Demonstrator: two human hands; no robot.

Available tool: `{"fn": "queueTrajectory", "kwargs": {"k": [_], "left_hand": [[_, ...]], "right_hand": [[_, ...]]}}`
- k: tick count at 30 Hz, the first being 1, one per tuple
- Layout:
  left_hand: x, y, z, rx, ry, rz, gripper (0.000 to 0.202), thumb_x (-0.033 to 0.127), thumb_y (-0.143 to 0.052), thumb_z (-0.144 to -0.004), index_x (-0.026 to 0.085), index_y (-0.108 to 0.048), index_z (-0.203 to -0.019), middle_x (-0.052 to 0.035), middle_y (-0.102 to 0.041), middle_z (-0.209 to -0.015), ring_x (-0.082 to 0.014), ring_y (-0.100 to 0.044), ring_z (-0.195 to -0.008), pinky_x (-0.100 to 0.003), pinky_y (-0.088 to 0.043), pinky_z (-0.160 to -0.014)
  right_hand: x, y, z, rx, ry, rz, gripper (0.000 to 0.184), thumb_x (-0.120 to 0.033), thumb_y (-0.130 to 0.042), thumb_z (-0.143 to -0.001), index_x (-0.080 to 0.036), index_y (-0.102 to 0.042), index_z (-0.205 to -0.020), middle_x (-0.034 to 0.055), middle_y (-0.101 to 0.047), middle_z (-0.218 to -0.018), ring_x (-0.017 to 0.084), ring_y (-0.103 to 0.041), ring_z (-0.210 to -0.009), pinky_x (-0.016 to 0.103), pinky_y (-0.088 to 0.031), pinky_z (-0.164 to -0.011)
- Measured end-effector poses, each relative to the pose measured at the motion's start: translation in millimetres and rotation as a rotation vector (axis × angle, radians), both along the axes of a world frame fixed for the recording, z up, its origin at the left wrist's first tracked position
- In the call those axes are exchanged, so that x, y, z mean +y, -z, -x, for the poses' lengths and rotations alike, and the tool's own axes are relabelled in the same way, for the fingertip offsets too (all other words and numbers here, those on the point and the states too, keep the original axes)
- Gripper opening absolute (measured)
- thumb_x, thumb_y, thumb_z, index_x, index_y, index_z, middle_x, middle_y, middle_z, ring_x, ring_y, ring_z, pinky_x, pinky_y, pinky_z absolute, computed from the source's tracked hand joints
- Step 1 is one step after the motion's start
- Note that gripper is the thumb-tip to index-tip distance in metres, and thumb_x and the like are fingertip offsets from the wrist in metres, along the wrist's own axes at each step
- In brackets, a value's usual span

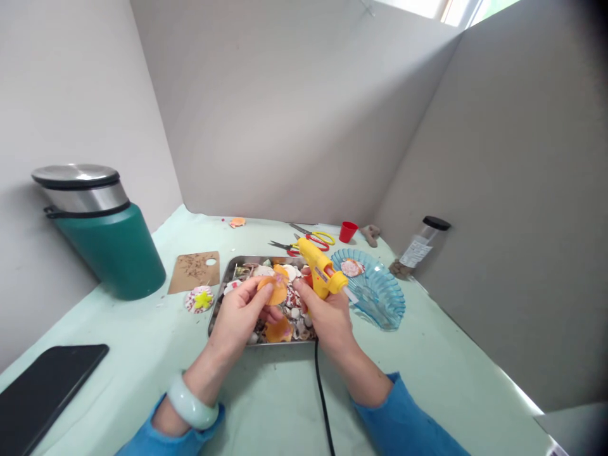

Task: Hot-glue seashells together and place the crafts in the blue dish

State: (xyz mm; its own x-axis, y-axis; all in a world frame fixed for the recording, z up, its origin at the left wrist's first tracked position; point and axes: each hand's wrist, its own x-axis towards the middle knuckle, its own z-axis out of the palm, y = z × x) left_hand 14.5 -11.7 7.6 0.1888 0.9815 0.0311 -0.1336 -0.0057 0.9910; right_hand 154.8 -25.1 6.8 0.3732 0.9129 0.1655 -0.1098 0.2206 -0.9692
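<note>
Between the thumb and fingers of my left hand is a flat orange shell with a pinkish patch on it. My right hand is wrapped round the handle of a yellow glue gun, its nozzle pointing up and away and a glue stick poking out at the back. Both hands are above a metal tray full of shells. Another orange shell lies at the tray's near edge. The gun's black cord runs down toward me.
Left are a green bottle, a black phone, a brown board and a shell with a yellow flower. Behind lie scissors and a red cup. A blue shell-shaped dish and a black-lidded jar stand right.
</note>
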Motion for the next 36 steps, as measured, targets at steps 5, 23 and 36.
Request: {"fn": "queueTrajectory", "kwargs": {"k": [5, 23, 36], "left_hand": [[2, 2.1, 0, -0.038, -0.027, -0.017, 0.038, 0.043, -0.071, -0.071, 0.017, -0.066, -0.099, -0.0053, -0.071, -0.090, -0.0176, -0.065, -0.073, -0.025, -0.052, -0.061], [3, 0.3, 1, -0.211, -0.023, 0.112, 0.029, 0.042, -0.072, -0.072, 0.017, -0.062, -0.083, 0.0010, -0.064, -0.076, -0.0106, -0.057, -0.067, -0.019, -0.045, -0.061], [4, 4.4, 3, -0.214, 0.037, 0.075, 0.026, 0.042, -0.068, -0.076, 0.019, -0.059, -0.085, 0.0008, -0.062, -0.080, -0.0114, -0.055, -0.071, -0.020, -0.043, -0.064]], "right_hand": [[0, -6.6, 0, -0.039, -0.007, -0.003, 0.029, -0.032, -0.073, -0.068, -0.016, -0.066, -0.090, -0.0001, -0.064, -0.070, 0.013, -0.057, -0.060, 0.025, -0.047, -0.058], [1, 17.7, -5, -0.192, -0.074, 0.014, 0.020, -0.035, -0.067, -0.075, -0.018, -0.068, -0.085, -0.0012, -0.064, -0.072, 0.013, -0.057, -0.062, 0.026, -0.047, -0.062], [0, 20.5, -5, -0.197, -0.084, -0.002, 0.025, -0.040, -0.066, -0.077, -0.019, -0.067, -0.089, 0.0008, -0.067, -0.081, 0.014, -0.059, -0.064, 0.025, -0.047, -0.059]]}}
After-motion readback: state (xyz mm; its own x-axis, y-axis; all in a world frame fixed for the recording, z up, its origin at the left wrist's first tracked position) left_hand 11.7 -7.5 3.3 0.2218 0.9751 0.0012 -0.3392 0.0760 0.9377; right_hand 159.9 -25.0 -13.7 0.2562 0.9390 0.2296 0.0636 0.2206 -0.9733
